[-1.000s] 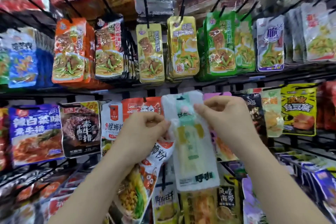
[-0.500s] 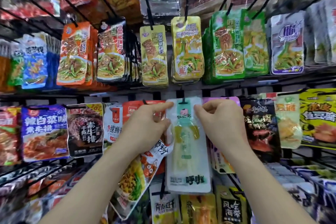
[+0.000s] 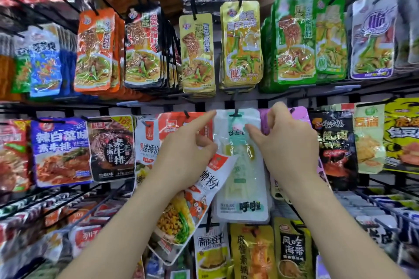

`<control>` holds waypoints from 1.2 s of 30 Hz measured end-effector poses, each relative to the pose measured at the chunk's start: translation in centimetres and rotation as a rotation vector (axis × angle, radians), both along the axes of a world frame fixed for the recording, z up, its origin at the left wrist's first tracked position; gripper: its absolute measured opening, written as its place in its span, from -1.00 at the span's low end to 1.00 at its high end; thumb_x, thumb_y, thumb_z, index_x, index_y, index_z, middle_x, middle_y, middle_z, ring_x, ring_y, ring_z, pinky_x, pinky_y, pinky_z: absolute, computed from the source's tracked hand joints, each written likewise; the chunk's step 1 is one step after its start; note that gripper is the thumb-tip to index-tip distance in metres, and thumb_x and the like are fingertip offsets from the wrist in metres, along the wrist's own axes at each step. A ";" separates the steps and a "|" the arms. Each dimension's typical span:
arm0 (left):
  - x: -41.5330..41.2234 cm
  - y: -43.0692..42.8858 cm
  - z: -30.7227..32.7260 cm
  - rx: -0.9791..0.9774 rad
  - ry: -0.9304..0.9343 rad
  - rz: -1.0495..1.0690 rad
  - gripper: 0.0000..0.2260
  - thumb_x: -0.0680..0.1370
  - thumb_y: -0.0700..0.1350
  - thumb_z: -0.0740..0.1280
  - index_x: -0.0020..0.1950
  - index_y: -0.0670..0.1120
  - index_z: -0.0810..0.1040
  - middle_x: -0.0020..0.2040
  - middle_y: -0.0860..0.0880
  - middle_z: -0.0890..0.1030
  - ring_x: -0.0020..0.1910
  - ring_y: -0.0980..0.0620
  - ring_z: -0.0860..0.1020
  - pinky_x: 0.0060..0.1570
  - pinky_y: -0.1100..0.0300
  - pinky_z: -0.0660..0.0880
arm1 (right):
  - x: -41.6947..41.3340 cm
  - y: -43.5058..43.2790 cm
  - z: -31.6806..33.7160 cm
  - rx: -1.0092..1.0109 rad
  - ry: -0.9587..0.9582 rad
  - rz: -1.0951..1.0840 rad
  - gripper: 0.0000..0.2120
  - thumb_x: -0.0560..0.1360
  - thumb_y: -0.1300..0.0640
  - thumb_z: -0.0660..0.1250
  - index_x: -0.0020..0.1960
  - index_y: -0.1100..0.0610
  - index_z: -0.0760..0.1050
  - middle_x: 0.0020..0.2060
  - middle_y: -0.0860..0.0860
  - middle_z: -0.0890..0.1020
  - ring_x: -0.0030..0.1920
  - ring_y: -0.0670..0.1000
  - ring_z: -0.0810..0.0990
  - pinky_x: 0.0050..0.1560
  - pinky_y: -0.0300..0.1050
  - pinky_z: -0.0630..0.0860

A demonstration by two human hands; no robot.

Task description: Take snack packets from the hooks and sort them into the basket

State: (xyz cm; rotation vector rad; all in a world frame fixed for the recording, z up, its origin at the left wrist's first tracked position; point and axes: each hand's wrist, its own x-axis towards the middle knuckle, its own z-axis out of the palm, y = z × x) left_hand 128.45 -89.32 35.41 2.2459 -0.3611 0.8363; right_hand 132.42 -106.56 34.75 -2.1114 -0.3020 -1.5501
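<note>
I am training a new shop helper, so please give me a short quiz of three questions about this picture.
1. Fill in: the right hand pinches the white and green packet near its ____ end.
2. True or false: that packet is on a black hook.
3. Which hand grips the tilted snail-noodle packet: A the left hand, B the right hand?
Key: 1 top; 2 true; 3 A.

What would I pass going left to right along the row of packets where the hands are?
Blue packet, black packet, left hand gripping a tilted noodle packet, see-through packet, right hand pinching it, dark crayfish packet, pale green packet, yellow packet.
</note>
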 end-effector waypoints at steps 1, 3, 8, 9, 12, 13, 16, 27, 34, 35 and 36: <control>-0.4 0.2 -0.4 -0.041 -0.056 -0.007 -0.46 0.56 -0.12 0.35 0.42 0.33 0.28 -0.11 0.17 0.64 -0.53 0.26 0.43 -0.49 0.34 0.34 | -0.3 0.0 -0.3 0.001 -0.049 0.016 -0.58 0.42 -0.05 0.47 -0.24 0.11 0.25 -0.54 0.02 0.40 -0.52 0.12 0.33 -0.50 -0.13 0.23; -1.2 0.6 -1.3 -0.141 -0.181 -0.017 -0.51 0.57 -0.11 0.34 0.39 0.32 0.32 -0.04 0.22 0.62 -0.35 0.40 0.50 -0.36 0.43 0.38 | -1.3 0.2 -0.9 0.065 -0.064 0.124 -0.61 0.46 -0.07 0.42 -0.26 0.11 0.27 -0.55 0.00 0.40 -0.54 0.07 0.34 -0.50 -0.08 0.29; -2.4 0.9 -3.6 -0.449 -0.332 -0.195 -0.60 0.58 -0.23 0.32 0.29 0.21 0.46 0.04 0.13 0.67 -0.11 0.25 0.59 -0.10 0.32 0.46 | -6.9 1.9 -3.5 0.329 0.659 1.037 -0.70 0.34 -0.22 0.35 -0.08 -0.03 0.60 -0.29 -0.03 0.71 -0.29 0.03 0.67 -0.31 -0.07 0.57; -2.6 0.7 -3.9 -0.475 -0.325 -0.236 -0.59 0.58 -0.24 0.31 0.25 0.25 0.47 0.05 0.12 0.67 -0.14 0.13 0.57 -0.10 0.25 0.46 | -7.2 2.3 -4.2 0.299 0.688 1.089 -0.78 0.39 -0.11 0.38 -0.03 -0.04 0.62 -0.23 -0.05 0.73 -0.23 0.02 0.70 -0.25 -0.09 0.61; -3.0 0.6 -4.4 -0.552 -0.249 -0.345 -0.52 0.59 -0.30 0.28 0.20 0.32 0.47 0.12 0.09 0.65 -0.10 0.01 0.45 -0.12 0.00 0.45 | -6.8 2.8 -5.5 0.371 0.602 1.069 -0.87 0.51 0.19 0.36 -0.06 0.00 0.66 -0.20 -0.05 0.73 -0.19 -0.02 0.72 -0.22 -0.13 0.64; -3.0 0.6 -4.5 -0.577 -0.225 -0.367 -0.52 0.58 -0.33 0.27 0.24 0.28 0.47 0.14 0.07 0.65 -0.11 -0.01 0.50 -0.11 -0.02 0.47 | -6.6 2.7 -5.6 0.401 0.592 1.068 -0.85 0.51 0.21 0.36 -0.06 0.01 0.66 -0.21 -0.05 0.73 -0.21 -0.03 0.72 -0.26 -0.17 0.62; -3.1 0.6 -4.6 -0.645 -0.151 -0.413 -0.56 0.57 -0.33 0.29 0.33 0.11 0.42 0.15 0.00 0.65 0.03 0.01 0.64 0.02 -0.04 0.59 | -6.6 2.7 -5.6 0.428 0.598 1.090 -0.83 0.51 0.24 0.36 -0.04 0.01 0.66 -0.22 -0.04 0.73 -0.22 -0.02 0.72 -0.27 -0.19 0.62; -3.2 0.5 -5.6 -0.758 -0.137 -0.311 -0.80 0.51 -0.30 0.36 0.07 -0.06 0.51 -0.18 -0.15 0.70 -0.21 -0.14 0.68 -0.22 -0.06 0.63 | -6.0 2.5 -5.7 0.370 0.492 1.074 -0.61 0.51 0.22 0.36 0.05 -0.27 0.37 -0.15 -0.08 0.70 -0.28 0.04 0.70 -0.32 0.00 0.65; -3.6 3.8 -5.4 -0.540 -0.297 -0.097 -0.79 0.52 -0.22 0.38 -0.03 0.11 0.67 -0.06 0.18 0.69 -0.02 0.17 0.64 0.03 0.12 0.59 | -4.7 6.4 -6.3 0.046 0.272 0.840 -0.68 0.51 -0.03 0.30 0.20 -0.35 0.41 -0.20 -0.17 0.62 -0.28 -0.14 0.58 -0.24 -0.19 0.53; -3.7 4.7 -5.2 -0.535 -0.309 -0.083 -0.79 0.52 -0.21 0.38 -0.03 0.11 0.68 -0.06 0.16 0.70 -0.01 0.15 0.65 0.04 0.07 0.59 | -4.6 7.4 -6.1 0.013 0.254 0.801 -0.64 0.47 -0.06 0.27 0.24 -0.34 0.38 -0.13 -0.24 0.60 -0.24 -0.18 0.57 -0.20 -0.25 0.51; -3.6 5.8 -5.1 -0.536 -0.320 -0.080 -0.79 0.52 -0.21 0.39 -0.03 0.11 0.69 -0.07 0.15 0.70 -0.01 0.13 0.65 0.04 0.03 0.59 | -4.7 8.4 -5.8 -0.020 0.234 0.763 -0.61 0.45 -0.07 0.25 0.25 -0.32 0.39 -0.09 -0.29 0.58 -0.23 -0.21 0.56 -0.20 -0.33 0.47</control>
